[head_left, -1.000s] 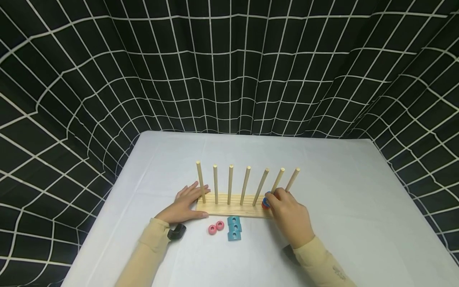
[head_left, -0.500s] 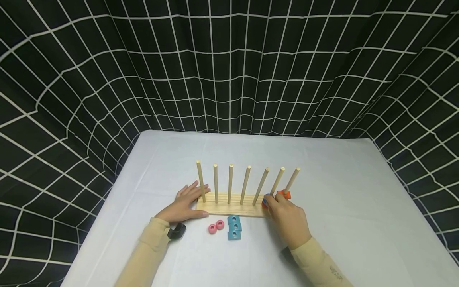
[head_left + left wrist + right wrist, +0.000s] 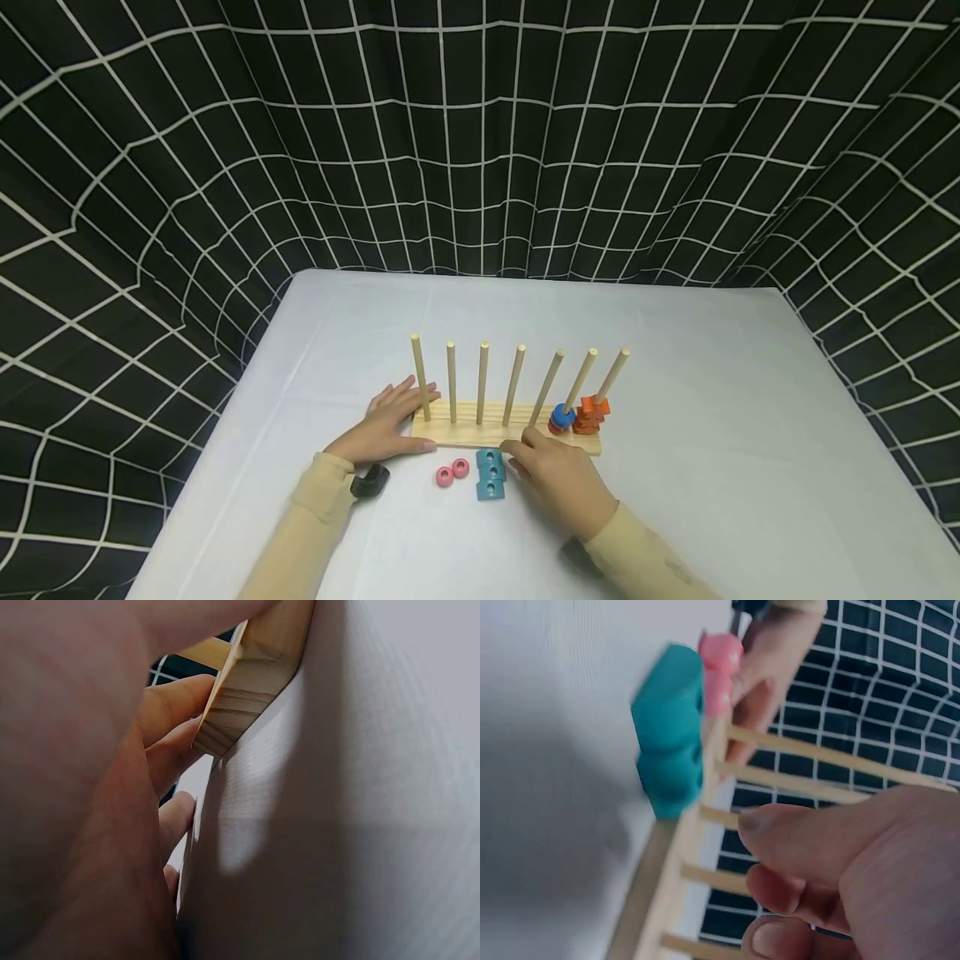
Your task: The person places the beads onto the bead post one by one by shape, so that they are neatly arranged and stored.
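A wooden board [image 3: 468,435] with a row of upright pegs [image 3: 482,383] lies across the table. My left hand [image 3: 382,433] rests at the board's left end, thumb along the front and other fingers spread behind. In the left wrist view, fingers [image 3: 176,705] touch the board's end [image 3: 244,697]. My right hand [image 3: 558,479] hovers over the board's front edge, fingers loosely bent and holding nothing. Just left of its fingertips lie several teal blocks [image 3: 491,490] with holes, in a column. The right wrist view shows these teal blocks [image 3: 667,720] apart from the fingers.
Two pink beads [image 3: 461,467] lie left of the teal blocks. A blue round piece [image 3: 562,415] sits over a red one on the second peg from the right. Orange-red blocks [image 3: 588,417] are stacked on the rightmost peg. A dark gridded curtain [image 3: 480,150] surrounds the table.
My right hand has let go of the blue round piece, which stays on its peg, and has moved left and nearer toward the teal blocks. My left hand has stayed in place.
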